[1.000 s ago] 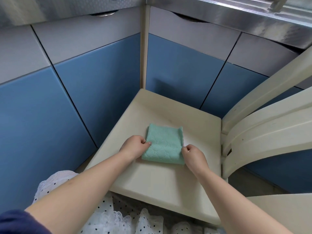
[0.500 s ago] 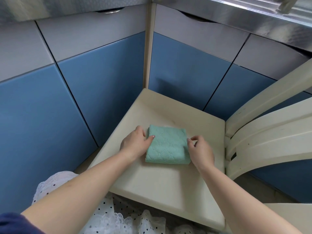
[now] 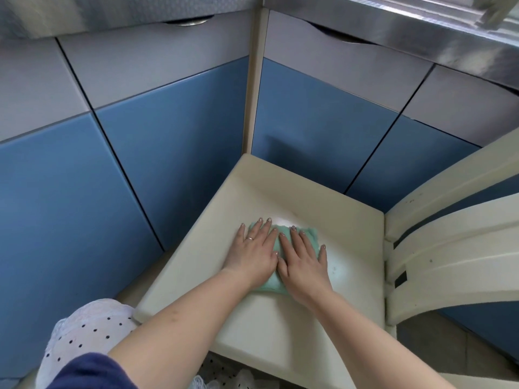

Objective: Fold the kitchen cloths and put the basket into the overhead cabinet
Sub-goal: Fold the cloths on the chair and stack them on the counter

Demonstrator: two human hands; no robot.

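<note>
Folding step, near done: left hand (image 3: 252, 255) and right hand (image 3: 304, 261) flat, fingers straight, pressing folded green cloth (image 3: 310, 234) beneath them onto chair seat (image 3: 280, 192). Next, probably: lift cloth, find basket — not in view.

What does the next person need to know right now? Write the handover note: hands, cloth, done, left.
Left hand: open, flat, pressing on the left part of the green cloth.
Right hand: open, flat, pressing on the cloth's right part, beside the left hand.
Cloth: folded into a small pad, lying on the cream chair seat that stands in the corner of the blue cabinet doors.
Done: this cloth looks folded and is being smoothed flat.
Left: no basket, other cloths or overhead cabinet are in view; find them, put the cloth in the basket, fold any others, stow the basket.
</note>
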